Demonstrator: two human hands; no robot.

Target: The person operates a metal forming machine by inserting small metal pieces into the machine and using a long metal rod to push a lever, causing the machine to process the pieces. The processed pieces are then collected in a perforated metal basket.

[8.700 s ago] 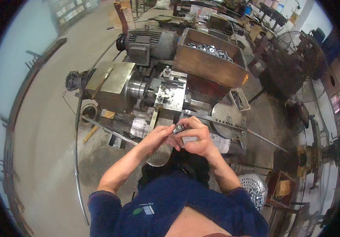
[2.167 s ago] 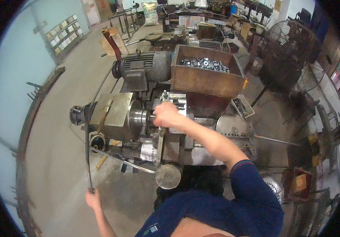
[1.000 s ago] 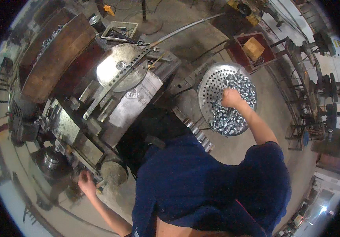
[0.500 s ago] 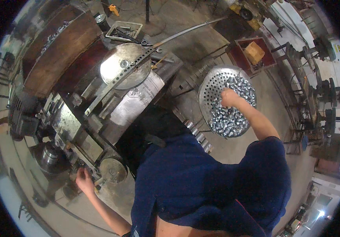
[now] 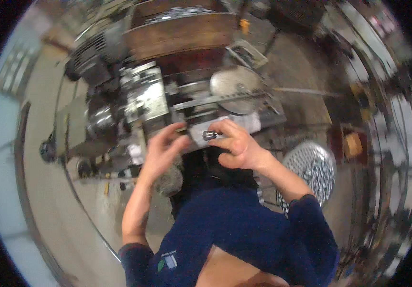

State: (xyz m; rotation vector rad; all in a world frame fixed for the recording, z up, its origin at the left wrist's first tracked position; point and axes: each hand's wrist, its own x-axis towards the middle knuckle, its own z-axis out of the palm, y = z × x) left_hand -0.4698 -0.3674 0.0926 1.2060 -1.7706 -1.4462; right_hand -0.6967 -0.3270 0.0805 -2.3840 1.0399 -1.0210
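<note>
Between the thumb and fingers of my right hand (image 5: 238, 145) is a small shiny metal sleeve (image 5: 210, 135), held above the light sheet on the machine's front. Facing it, my left hand (image 5: 163, 149) hovers with its fingers apart, slightly smeared by motion and holding nothing visible. Off to the right stands a perforated round metal basin (image 5: 298, 155), partly filled with many similar small metal pieces (image 5: 320, 174). Beyond my hands lies the machine, with a bright metal block (image 5: 151, 98), a long perforated bar (image 5: 206, 102) and a round metal disc (image 5: 232, 85).
A wooden bin (image 5: 182, 38) of metal parts stands at the far side. A pale tray (image 5: 250, 52) sits behind the disc. At the right is a reddish box with a yellow block (image 5: 353, 144) in it. A motor (image 5: 93, 55) is at the far left.
My right hand has left the basin and come to the middle with a metal sleeve. My left hand has risen from the machine's left side toward it. The view has turned left.
</note>
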